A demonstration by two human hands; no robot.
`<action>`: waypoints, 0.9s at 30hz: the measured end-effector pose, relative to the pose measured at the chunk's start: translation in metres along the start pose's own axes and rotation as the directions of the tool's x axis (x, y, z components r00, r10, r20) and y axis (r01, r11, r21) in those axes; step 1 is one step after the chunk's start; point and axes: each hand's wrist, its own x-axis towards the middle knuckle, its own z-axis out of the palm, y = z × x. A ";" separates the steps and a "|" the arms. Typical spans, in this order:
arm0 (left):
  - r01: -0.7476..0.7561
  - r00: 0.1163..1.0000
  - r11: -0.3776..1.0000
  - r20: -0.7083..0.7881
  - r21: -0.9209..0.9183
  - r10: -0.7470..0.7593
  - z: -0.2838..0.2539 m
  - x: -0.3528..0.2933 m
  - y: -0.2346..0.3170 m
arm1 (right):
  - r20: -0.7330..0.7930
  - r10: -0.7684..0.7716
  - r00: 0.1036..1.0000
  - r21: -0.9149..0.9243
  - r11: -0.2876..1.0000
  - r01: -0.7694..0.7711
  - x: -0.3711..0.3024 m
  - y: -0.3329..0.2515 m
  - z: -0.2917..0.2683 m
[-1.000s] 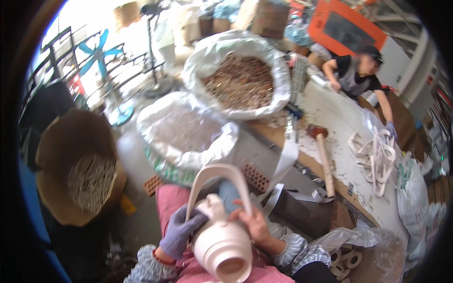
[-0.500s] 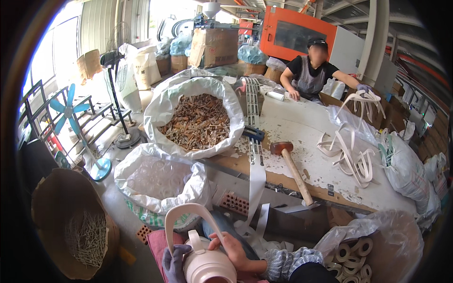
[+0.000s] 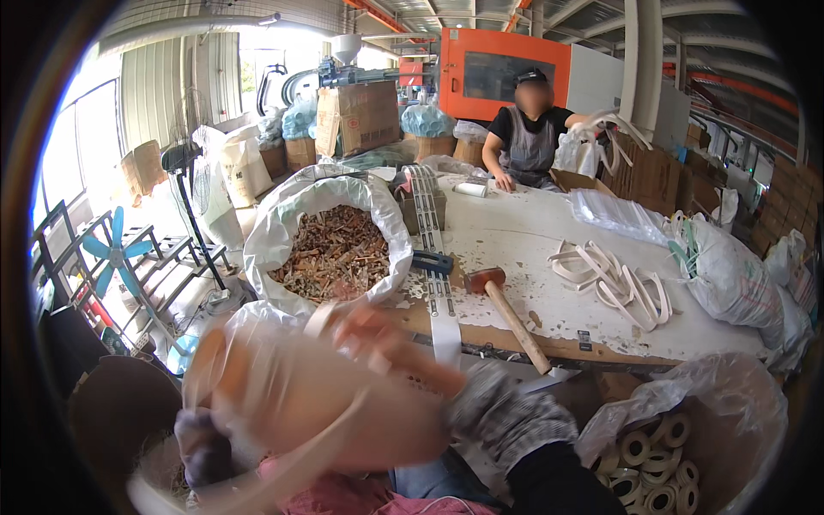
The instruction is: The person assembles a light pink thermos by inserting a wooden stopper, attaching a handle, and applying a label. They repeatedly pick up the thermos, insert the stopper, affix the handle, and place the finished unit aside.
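Observation:
A large pale pink water jug (image 3: 318, 412), smeared by motion, lies tilted across my lap. Its wide mouth end (image 3: 210, 365) points to the left. A long pale strap (image 3: 330, 446) loops below and in front of it. My left hand (image 3: 204, 448), in a grey glove, is closed at the jug's left end near the strap. On the jug's upper side is my bare right hand (image 3: 386, 343), its fingers blurred and curled near the strap's upper end. A patterned sleeve cover (image 3: 515, 412) wraps my right forearm.
A white table ahead bears a mallet (image 3: 511, 318), pale straps (image 3: 614, 283) and a metal strip (image 3: 427, 215). Left of it stands a sack of brown scraps (image 3: 330, 253). A bag of pale rings (image 3: 657, 463) is at lower right. Across the table sits a co-worker (image 3: 528, 137).
The jug has swung from upright to lying tilted, its mouth turned left and raised, the strap now below. Both hands moved with it. The co-worker has lifted some straps off to the right.

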 end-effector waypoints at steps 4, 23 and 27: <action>0.083 0.961 0.903 0.204 0.421 -0.184 -0.012 0.005 -0.011 | -0.477 -0.397 0.784 -0.173 0.917 0.359 -0.012 -0.116 -0.182; 0.684 -0.598 -0.450 -0.795 -0.575 0.107 -0.105 -0.679 0.011 | 0.165 -0.499 0.851 -0.909 -0.412 -0.065 0.057 -0.024 -0.367; 0.617 -0.643 -0.587 -0.766 -0.524 0.008 -0.085 -0.672 0.007 | 0.316 -0.313 0.896 -0.941 -0.226 0.253 0.042 -0.012 -0.171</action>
